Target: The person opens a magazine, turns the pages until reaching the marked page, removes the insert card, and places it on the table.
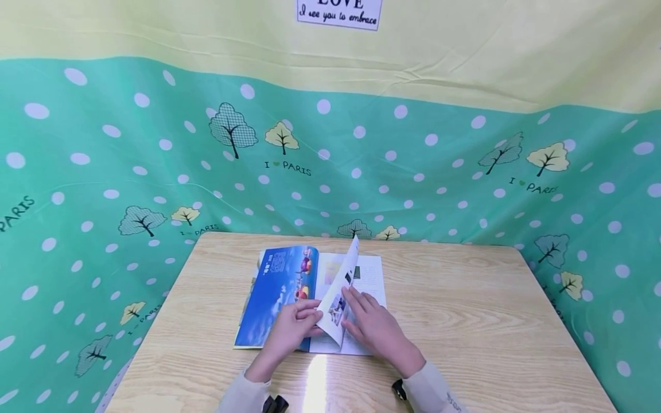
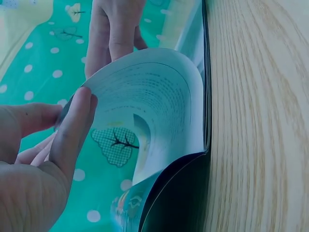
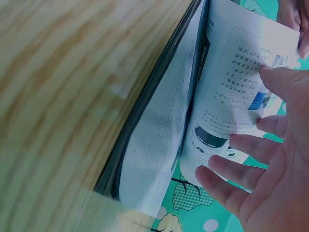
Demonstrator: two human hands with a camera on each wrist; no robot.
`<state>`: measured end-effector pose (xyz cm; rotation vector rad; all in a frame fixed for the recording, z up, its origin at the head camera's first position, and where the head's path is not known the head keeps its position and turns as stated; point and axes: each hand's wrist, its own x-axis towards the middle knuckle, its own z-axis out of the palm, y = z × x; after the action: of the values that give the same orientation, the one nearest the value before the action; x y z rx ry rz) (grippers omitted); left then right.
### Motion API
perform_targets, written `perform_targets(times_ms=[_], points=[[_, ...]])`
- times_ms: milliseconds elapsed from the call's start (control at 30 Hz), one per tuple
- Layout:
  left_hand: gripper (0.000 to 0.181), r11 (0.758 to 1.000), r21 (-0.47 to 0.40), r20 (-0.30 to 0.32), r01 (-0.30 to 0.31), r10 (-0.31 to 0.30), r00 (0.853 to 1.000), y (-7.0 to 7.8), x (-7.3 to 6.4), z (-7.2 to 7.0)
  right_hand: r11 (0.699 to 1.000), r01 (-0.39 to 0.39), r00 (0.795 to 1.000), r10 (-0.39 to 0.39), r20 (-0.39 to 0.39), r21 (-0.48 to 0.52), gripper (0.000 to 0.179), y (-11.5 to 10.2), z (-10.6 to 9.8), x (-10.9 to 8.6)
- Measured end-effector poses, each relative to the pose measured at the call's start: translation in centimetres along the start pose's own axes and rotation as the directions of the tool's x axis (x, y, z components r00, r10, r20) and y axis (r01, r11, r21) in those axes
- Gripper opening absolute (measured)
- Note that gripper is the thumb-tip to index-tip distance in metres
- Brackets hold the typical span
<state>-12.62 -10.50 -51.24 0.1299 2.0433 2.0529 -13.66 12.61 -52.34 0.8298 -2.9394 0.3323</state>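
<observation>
An open magazine [image 1: 281,292] lies on the wooden table, its left page blue with colourful pictures. One white page [image 1: 338,307] stands raised over the right half, curving up from the spine. My left hand [image 1: 294,326] pinches the free edge of that page; in the left wrist view the thumb and fingers of the left hand [image 2: 43,154] meet at the curled edge. On the page's other side is my right hand [image 1: 377,327]. In the right wrist view the fingers of the right hand [image 3: 270,154] are spread and fairly straight, fingertips against the printed side.
The light wooden table [image 1: 454,310] extends around the magazine on both sides. A green and yellow curtain [image 1: 439,172] with dots and trees hangs behind and beside it. Dark straps with small devices sit at both sleeves [image 1: 431,390].
</observation>
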Motion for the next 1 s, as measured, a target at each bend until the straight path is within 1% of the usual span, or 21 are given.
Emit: perform_targets(times_ms=[100,200,333,467,700,800,900,1000], points=[[0.037,1.000,0.009,-0.037,0.008,-0.007,0.999,-0.1,0.1,-0.2,1.000,0.010,1.000,-0.010,0.002,-0.018,0.073,0.0,0.1,0.0],[0.037,1.000,0.027,-0.056,0.007,-0.006,0.998,0.0,0.0,-0.4,1.000,0.012,1.000,-0.012,0.002,-0.028,0.074,0.0,0.1,-0.1],[0.037,1.000,0.023,-0.078,0.000,0.002,0.997,0.2,-0.2,-0.8,1.000,-0.021,0.999,0.022,0.029,-0.020,0.076,0.1,-0.2,-0.3],[0.035,1.000,0.017,-0.123,0.003,-0.001,0.992,0.3,-0.5,-1.6,0.998,-0.061,0.997,0.061,0.049,-0.008,0.078,0.3,-0.2,-0.6],[0.033,1.000,0.024,-0.220,0.015,-0.010,0.975,0.5,-1.3,-3.0,0.995,-0.102,0.992,0.102,0.080,-0.007,0.078,1.1,-0.2,-1.3],[0.032,1.000,0.010,-0.252,0.021,-0.018,0.967,0.7,-1.6,-3.6,0.994,-0.109,0.990,0.109,0.087,-0.002,0.078,1.4,-0.4,-1.6],[0.031,0.999,0.004,-0.284,0.034,-0.032,0.958,0.7,-1.9,-4.4,0.994,-0.109,0.989,0.111,0.095,-0.019,0.078,1.6,-0.4,-1.9],[0.030,0.999,0.012,-0.313,0.050,-0.044,0.949,0.6,-2.2,-5.2,0.994,-0.107,0.989,0.109,0.101,-0.031,0.078,1.8,-0.4,-2.2]])
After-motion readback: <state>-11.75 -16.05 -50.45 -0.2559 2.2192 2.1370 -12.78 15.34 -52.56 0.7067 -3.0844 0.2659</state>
